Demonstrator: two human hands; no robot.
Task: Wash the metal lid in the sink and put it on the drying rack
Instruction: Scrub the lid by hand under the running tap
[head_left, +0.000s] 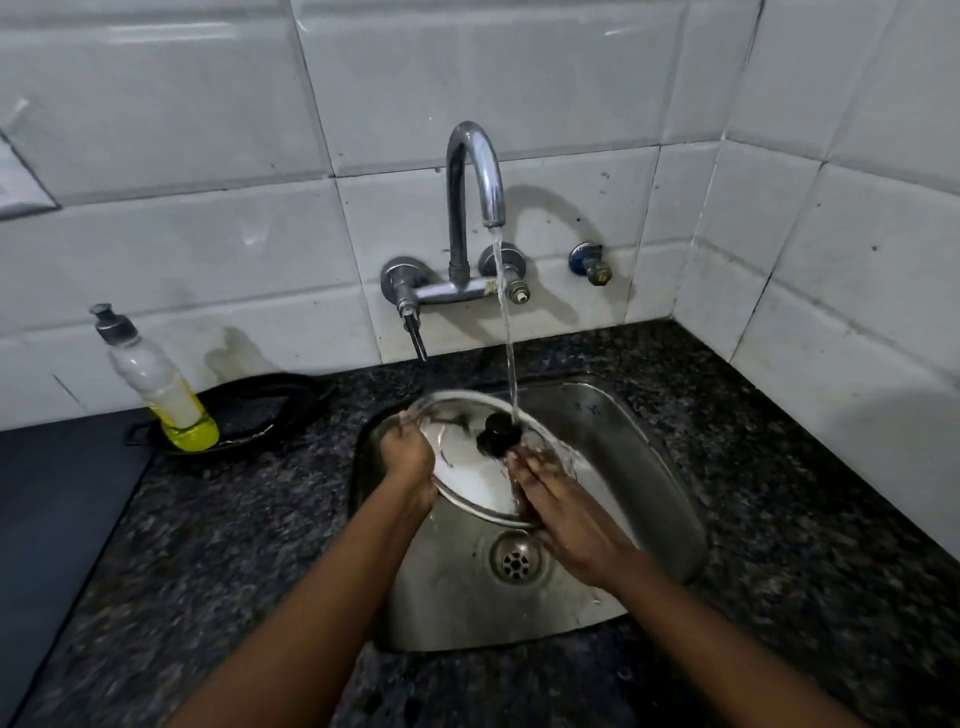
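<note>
A round metal lid (470, 475) with a black knob (497, 431) is held tilted over the steel sink (670, 478). Water runs from the chrome tap (475, 171) and lands right beside the knob. My left hand (408, 457) grips the lid's left rim. My right hand (556, 499) lies flat, fingers together, on the lid's wet right side below the knob. No drying rack is in view.
A soap bottle with yellow liquid (156, 384) stands in a black dish (260, 410) on the dark granite counter, left of the sink. The sink's drain (516, 561) sits below the lid. White tiled walls close in behind and on the right.
</note>
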